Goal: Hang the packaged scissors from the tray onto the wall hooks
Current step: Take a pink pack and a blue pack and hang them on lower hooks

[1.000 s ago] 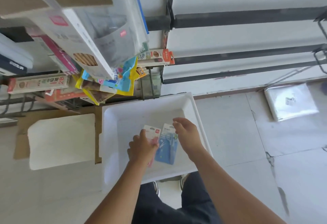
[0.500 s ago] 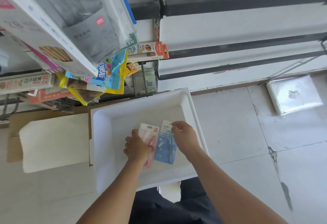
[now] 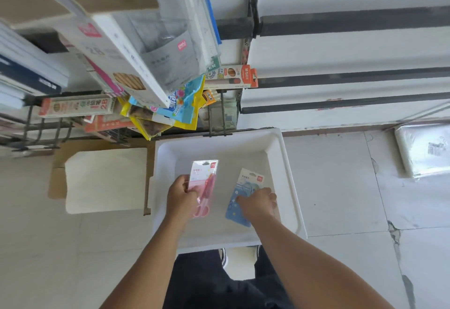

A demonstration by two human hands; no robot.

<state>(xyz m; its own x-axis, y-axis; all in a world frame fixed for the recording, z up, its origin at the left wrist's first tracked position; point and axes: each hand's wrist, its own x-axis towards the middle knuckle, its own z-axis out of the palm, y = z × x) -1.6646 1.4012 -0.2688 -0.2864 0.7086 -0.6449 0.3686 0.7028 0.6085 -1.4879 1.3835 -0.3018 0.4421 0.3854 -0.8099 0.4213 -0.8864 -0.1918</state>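
A white tray (image 3: pixel 289 186) sits on the floor below me. My left hand (image 3: pixel 181 195) grips a pink packaged scissors (image 3: pixel 205 179) by its left edge, over the tray's middle. My right hand (image 3: pixel 259 202) holds a blue packaged scissors (image 3: pixel 239 201) near the tray's right side, fingers covering part of the pack. The two packs are apart, both tilted. The slatted white wall (image 3: pixel 341 52) with dark rails rises beyond the tray; wire hooks (image 3: pixel 220 113) stick out just above the tray's far rim.
Hanging stationery packs (image 3: pixel 170 104) and boxes (image 3: pixel 109 47) crowd the upper left, overhanging the tray's far left corner. A white foam sheet on cardboard (image 3: pixel 104 182) lies left of the tray. A plastic-wrapped bundle (image 3: pixel 426 150) lies on the tiled floor at right.
Both hands have lifted the two packs and drawn them apart: the pink one to the left, the blue one to the right. The camera view has shifted slightly.
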